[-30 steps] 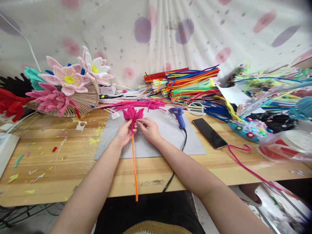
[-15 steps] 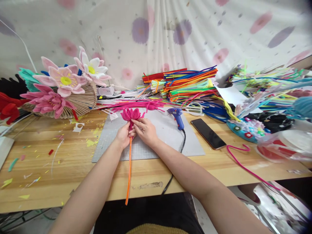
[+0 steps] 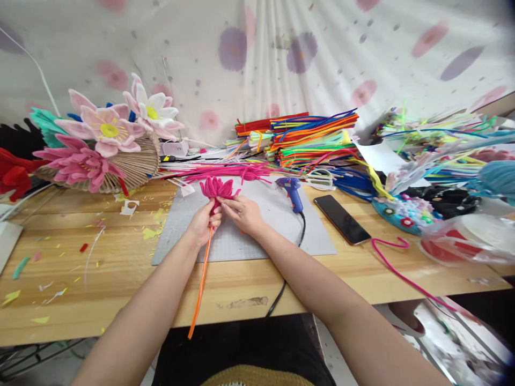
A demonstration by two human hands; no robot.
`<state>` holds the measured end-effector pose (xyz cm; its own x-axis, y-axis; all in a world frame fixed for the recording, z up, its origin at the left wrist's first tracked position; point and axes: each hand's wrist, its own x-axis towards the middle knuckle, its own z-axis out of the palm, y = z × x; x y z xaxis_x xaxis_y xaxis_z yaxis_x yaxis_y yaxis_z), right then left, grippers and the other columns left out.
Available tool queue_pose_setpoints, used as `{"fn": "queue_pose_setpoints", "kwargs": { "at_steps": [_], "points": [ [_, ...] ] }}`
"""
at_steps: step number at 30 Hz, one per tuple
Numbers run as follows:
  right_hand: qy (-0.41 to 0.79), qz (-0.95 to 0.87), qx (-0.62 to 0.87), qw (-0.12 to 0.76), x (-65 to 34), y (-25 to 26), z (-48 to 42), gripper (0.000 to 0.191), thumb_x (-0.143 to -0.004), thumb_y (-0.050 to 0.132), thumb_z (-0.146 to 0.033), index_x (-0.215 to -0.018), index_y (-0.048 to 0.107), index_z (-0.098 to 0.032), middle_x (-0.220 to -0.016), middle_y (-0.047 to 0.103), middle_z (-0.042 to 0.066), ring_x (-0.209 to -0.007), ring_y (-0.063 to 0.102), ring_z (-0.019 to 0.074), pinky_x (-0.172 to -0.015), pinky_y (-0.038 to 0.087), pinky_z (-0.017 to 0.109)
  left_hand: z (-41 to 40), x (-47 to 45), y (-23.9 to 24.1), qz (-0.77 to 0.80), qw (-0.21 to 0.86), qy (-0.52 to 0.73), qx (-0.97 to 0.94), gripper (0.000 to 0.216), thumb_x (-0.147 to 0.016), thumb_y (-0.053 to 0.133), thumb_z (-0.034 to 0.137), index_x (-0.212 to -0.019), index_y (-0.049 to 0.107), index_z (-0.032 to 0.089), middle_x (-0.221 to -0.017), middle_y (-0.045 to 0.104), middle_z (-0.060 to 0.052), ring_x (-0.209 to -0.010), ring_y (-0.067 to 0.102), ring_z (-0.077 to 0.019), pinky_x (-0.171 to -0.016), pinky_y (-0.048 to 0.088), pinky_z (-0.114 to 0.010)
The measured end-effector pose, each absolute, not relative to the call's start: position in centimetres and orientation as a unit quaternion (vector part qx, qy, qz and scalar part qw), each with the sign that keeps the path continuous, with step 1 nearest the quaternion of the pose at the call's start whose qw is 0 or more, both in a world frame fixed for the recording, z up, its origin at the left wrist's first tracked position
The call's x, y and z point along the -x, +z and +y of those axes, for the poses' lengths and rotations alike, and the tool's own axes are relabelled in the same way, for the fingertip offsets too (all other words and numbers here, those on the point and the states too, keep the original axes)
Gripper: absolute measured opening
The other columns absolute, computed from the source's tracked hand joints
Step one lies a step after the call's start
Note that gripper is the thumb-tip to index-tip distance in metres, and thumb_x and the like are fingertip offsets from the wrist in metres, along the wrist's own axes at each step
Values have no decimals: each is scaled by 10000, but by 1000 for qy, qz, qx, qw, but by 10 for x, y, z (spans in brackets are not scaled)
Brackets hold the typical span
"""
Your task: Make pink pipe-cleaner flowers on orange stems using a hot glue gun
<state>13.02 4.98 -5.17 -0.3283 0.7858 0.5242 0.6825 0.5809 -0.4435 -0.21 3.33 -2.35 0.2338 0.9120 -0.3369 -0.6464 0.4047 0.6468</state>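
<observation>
1. So, my left hand [image 3: 204, 221] is closed, fingers curled round the lower part of the magenta flower [image 3: 216, 187], just below its petals; the orange stem [image 3: 200, 289] comes out beneath that fist and slants down past the near edge of the grey mat [image 3: 269, 201];
2. my right hand [image 3: 244, 215] is half closed, thumb and forefinger drawn together in a pinch on the flower's right side, under the petals; which strand sits between those fingertips I cannot tell;
3. the flower is above the mat, left of its middle, petals upward, with both my hands on it;
4. well to the right of the mat, clear plastic wrapping [image 3: 478, 236] covers something white and red; nearer the mat on that side, a blue dish-like piece [image 3: 380, 210] carries small flowers and beads, though I cannot tell how deep it is;
5. on the mat's right part lies my blue glue gun [image 3: 293, 194], its black cord running over the near edge; just right of the mat lies a dark phone [image 3: 341, 219]; along the mat's far edge lie loose magenta stems [image 3: 225, 172].
</observation>
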Motion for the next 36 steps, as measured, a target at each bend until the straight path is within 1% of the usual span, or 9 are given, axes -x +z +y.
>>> {"fn": "queue_pose_setpoints", "kwargs": {
  "at_steps": [3,6,10,14,18,22,25,31,36],
  "points": [
    [124,-802,458,363,-131,-49,49,323,-883,416,-364,-1129,613,-295,-996,682,3,-891,618,148,-776,453,246,33,3,-24,337,767,510,-196,244,-908,328,211,-720,462,132,-509,354,59,-303,252,7,-273,149,-88],
    [174,-791,452,374,-132,-49,50,307,-880,418,-383,-1111,614,-337,-1065,661,-35,-939,626,162,-791,467,268,32,3,-24,319,774,510,-197,249,-912,312,212,-736,469,133,-510,364,56,-305,264,2,-275,156,-90],
    [213,-783,445,380,-133,-50,53,309,-876,420,-402,-1127,596,-365,-1064,657,-51,-942,633,181,-795,475,294,32,4,-24,306,781,509,-191,254,-914,304,219,-759,485,133,-511,370,52,-307,269,-2,-275,158,-93],
    [200,-798,414,390,-133,-52,53,323,-883,412,-376,-1159,575,-349,-1069,658,-38,-948,627,157,-804,465,270,33,-1,-26,317,776,517,-172,278,-916,300,228,-730,482,131,-502,358,53,-306,266,-1,-274,156,-92],
    [149,-805,398,413,-133,-50,48,333,-883,408,-337,-1143,604,-270,-948,694,11,-853,632,127,-765,452,228,35,-5,-26,314,769,531,-167,314,-914,313,249,-663,455,124,-509,348,51,-311,255,6,-274,163,-95],
    [133,-797,394,437,-134,-48,45,320,-878,411,-303,-1080,645,-225,-888,695,32,-813,626,113,-748,443,210,36,1,-25,278,798,510,-161,322,-916,294,247,-683,472,114,-560,390,25,-347,295,-1,-292,219,-102],
    [132,-799,398,431,-134,-48,45,329,-880,406,-301,-1129,613,-241,-909,691,23,-813,622,106,-745,440,207,36,6,-24,268,809,502,-150,313,-915,288,226,-703,485,108,-584,407,11,-365,321,-4,-306,245,-101],
    [140,-824,401,374,-132,-50,47,403,-887,396,-355,-1275,473,-275,-1009,677,-6,-890,618,103,-776,440,204,36,1,-26,308,784,517,-154,297,-913,317,220,-699,492,110,-547,388,30,-332,285,8,-284,195,-93],
    [164,-814,428,357,-129,-50,48,367,-894,374,-338,-1228,521,-299,-1097,649,-11,-982,607,130,-822,447,237,35,0,-25,300,783,523,-153,283,-910,327,214,-701,490,116,-535,397,37,-323,275,11,-285,206,-89]
  ]
}}
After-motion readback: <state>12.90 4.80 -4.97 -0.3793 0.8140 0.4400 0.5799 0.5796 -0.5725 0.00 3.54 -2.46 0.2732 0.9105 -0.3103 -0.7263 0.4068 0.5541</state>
